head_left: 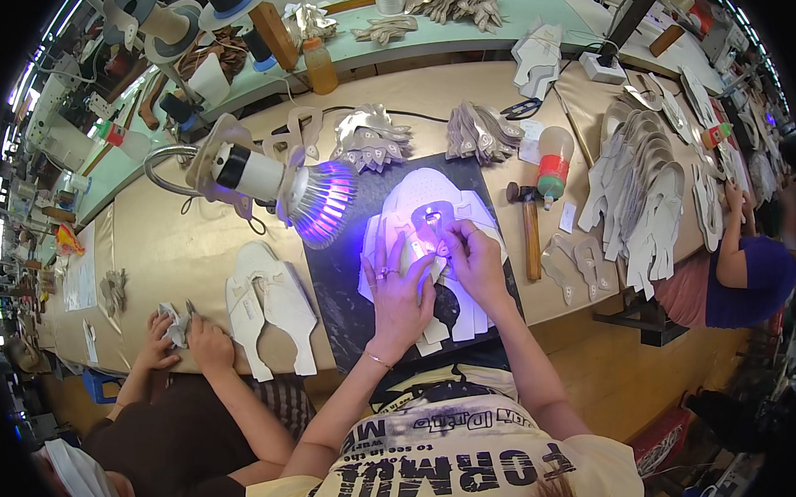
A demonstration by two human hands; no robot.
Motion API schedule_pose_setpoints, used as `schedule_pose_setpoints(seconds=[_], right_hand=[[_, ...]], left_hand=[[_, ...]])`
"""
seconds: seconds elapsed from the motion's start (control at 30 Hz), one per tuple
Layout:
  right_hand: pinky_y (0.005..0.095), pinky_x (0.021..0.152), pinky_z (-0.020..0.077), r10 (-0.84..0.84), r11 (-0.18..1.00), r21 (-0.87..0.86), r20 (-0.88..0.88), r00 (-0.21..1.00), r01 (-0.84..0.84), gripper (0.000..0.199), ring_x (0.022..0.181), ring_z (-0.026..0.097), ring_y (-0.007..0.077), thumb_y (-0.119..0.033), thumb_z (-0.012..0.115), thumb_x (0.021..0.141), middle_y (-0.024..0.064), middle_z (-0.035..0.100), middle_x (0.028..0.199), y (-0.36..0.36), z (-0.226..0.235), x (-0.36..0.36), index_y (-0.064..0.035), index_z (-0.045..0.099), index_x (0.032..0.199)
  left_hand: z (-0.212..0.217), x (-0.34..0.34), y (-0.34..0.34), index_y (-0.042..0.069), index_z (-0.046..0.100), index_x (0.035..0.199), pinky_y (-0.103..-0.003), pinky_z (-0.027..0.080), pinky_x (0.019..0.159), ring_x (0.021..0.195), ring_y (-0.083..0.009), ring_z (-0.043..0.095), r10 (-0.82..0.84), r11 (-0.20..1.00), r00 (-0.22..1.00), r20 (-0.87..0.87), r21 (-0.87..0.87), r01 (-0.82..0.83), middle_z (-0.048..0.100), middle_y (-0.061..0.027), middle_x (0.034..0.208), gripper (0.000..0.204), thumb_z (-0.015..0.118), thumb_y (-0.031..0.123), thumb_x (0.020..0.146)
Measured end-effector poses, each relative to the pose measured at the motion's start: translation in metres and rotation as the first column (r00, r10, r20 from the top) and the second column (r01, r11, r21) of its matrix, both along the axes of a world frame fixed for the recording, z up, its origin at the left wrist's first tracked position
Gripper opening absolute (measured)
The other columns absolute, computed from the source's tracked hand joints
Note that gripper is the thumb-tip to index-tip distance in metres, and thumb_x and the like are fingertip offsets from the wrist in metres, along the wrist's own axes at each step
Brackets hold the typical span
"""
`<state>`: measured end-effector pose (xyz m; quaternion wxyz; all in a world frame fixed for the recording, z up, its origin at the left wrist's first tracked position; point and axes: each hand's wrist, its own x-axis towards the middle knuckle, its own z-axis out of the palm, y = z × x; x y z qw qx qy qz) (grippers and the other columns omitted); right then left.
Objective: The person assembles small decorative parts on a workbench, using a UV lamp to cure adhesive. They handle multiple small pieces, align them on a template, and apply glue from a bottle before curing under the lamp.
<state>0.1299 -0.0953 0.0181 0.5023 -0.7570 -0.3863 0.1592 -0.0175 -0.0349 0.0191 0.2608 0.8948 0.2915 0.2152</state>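
Observation:
Under a purple-lit lamp bulb (322, 203), white shoe-upper pieces (417, 189) lie stacked on a dark work board (337, 288). My left hand (399, 293) rests on these pieces with its fingers spread, pressing beside a small cut-out part. From the right, my right hand (476, 261) pinches the edge of that small shoe part (433, 227), which lies on top of the pile. Its thumb and finger cover the part's lower edge. The tips of both hands are close together.
A hammer (529, 233) and a glue bottle (554, 164) are right of the board. Silvery shoe parts (370, 137) stand behind it; fanned white uppers (638, 186) lie farther right. Left of the board is another upper (264, 296). A co-worker's hands (207, 344) work at far left.

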Motion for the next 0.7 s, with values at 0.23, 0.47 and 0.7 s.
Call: schedule_pose_setpoints(seconds=[0.23,0.47,0.7], right_hand=[[0.0391,0.06,0.0493,-0.002,1.0,-0.01,-0.004,1.0,0.002,0.013,0.068,0.065,0.0313,-0.012,0.061,0.094,0.0169,0.065,0.077,0.0015,-0.0012,0.0,-0.0005,0.062,0.099],[0.0336,0.06,0.0493,-0.01,0.996,0.084,-0.036,0.999,0.013,0.016,0.067,0.064,0.0239,-0.013,0.064,0.092,0.0139,0.065,0.082,-0.001,-0.0078,-0.0035,0.0007,0.063,0.1],[0.0324,0.061,0.0498,0.028,0.986,0.16,0.09,0.996,-0.042,0.019,0.068,0.062,0.0213,-0.015,0.071,0.087,0.0108,0.064,0.081,-0.0055,-0.0051,-0.0048,-0.0002,0.065,0.097]], left_hand=[[-0.0061,-0.0001,-0.0013,0.016,0.068,0.117,-0.058,0.004,0.117,0.145,-0.0435,0.018,0.0,0.999,1.0,0.019,0.051,-0.001,0.038,-0.0185,0.148,0.031,0.061,0.012,0.087],[-0.0046,-0.001,-0.0014,0.015,0.068,0.117,-0.057,0.008,0.117,0.145,-0.0438,0.019,0.001,0.999,1.0,0.0,0.034,-0.001,0.039,-0.0192,0.147,0.03,0.061,0.014,0.088],[-0.0052,-0.0007,-0.0004,0.013,0.068,0.114,-0.057,0.011,0.117,0.144,-0.0435,0.02,-0.002,0.998,1.0,0.025,0.065,0.001,0.04,-0.0188,0.147,0.028,0.062,0.014,0.087]])
